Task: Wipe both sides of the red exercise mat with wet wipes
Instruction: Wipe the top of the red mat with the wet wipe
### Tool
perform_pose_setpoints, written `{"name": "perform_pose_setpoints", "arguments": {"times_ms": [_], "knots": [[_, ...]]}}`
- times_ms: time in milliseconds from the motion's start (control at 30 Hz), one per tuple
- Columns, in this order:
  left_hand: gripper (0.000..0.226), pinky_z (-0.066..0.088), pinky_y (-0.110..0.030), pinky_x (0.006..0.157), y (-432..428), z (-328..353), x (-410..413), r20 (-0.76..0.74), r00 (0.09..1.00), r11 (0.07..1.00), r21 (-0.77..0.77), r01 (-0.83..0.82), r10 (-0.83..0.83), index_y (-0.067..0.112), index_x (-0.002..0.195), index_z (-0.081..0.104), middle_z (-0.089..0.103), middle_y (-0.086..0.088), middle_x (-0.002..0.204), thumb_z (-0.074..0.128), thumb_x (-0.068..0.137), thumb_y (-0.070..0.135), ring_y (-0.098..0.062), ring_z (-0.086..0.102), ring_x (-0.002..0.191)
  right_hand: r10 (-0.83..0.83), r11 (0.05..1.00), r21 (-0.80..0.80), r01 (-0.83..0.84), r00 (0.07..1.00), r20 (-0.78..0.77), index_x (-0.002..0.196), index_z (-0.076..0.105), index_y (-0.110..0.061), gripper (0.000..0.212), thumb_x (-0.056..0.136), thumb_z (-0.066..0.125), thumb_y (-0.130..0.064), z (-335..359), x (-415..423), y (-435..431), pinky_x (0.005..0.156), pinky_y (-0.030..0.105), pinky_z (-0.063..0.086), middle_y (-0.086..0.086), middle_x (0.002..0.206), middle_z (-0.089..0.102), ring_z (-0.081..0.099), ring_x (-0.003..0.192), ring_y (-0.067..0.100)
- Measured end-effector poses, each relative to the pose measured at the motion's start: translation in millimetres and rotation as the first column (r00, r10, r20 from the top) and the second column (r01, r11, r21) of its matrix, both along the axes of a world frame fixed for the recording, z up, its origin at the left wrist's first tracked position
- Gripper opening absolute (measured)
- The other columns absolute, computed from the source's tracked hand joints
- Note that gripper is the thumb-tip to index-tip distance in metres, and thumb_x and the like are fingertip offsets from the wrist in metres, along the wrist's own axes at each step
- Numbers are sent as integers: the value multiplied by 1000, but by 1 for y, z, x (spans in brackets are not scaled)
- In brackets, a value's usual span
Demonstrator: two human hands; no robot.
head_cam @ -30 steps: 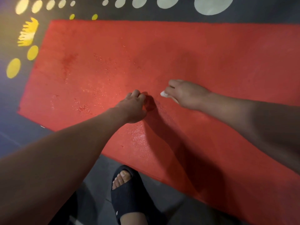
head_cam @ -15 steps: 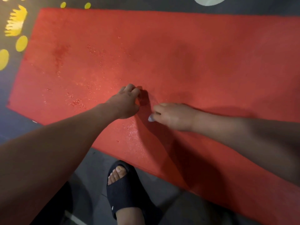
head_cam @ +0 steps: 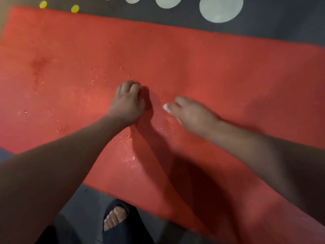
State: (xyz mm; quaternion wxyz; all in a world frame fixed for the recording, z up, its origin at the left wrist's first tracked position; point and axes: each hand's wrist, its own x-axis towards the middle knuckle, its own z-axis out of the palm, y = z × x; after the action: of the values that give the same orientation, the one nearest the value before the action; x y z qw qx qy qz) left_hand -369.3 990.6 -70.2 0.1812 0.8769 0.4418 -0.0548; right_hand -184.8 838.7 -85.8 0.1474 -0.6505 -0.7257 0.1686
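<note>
Closest to me, a foot in a black open-toed slide [head_cam: 121, 224] stands on the grey floor [head_cam: 84, 205], just short of the near edge of the red exercise mat [head_cam: 228, 67], which lies flat and runs across the whole view. From that edge a wet sheen [head_cam: 131, 156] climbs towards the hands, glinting on a fine, grainy foam surface that otherwise reads matte. The left hand [head_cam: 128, 103] is propped on the mat with its fingers curled under and knuckles up, and I see nothing in it. Just to its right, apart from it, the right hand [head_cam: 191, 115] lies low over the mat, fingers closed around a wet wipe [head_cam: 166, 107]; the hand is smeared by motion, so I take that small white wad poking out at the fingertips for the wipe and cannot make out its folds. Beyond the hands, scattered droplets [head_cam: 121, 69] bead on the surface, and far left sits a darker blotch [head_cam: 39, 63] with ragged edges. I judge the job under halfway: the top face is damp in its middle and left, the right stretch looks dry, and the underside is not yet turned up. Past the far edge the dark floor carries pale discs [head_cam: 220, 7] and small yellow dots [head_cam: 75, 8].
</note>
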Motion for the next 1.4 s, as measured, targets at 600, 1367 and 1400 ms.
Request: {"name": "perform_pose_setpoints", "arguments": {"times_ms": [600,1367,1400], "knots": [[51,15,-51,124,42,-49,53,150,987,963,269,17,-59,23,149,46,40,-5,157,42,100,38,-27,27,150,-226,974,20,225,974,28,109,66,-8,34,101,41,-30,5,48,67,63,44,43,17,87,54,55,76,36],[55,12,-56,123,45,-43,54,134,990,978,208,7,-36,21,151,41,35,-8,160,46,98,37,-30,21,152,-298,920,-254,297,954,38,131,60,-15,33,99,55,-20,33,61,50,97,33,44,18,134,53,53,122,35],[55,12,-56,123,47,-44,53,138,990,977,212,5,-35,21,151,41,35,-8,160,45,98,37,-30,21,152,-292,929,-214,303,953,81,126,62,-11,30,99,54,-22,26,80,63,95,35,46,20,128,56,57,116,37]]}}
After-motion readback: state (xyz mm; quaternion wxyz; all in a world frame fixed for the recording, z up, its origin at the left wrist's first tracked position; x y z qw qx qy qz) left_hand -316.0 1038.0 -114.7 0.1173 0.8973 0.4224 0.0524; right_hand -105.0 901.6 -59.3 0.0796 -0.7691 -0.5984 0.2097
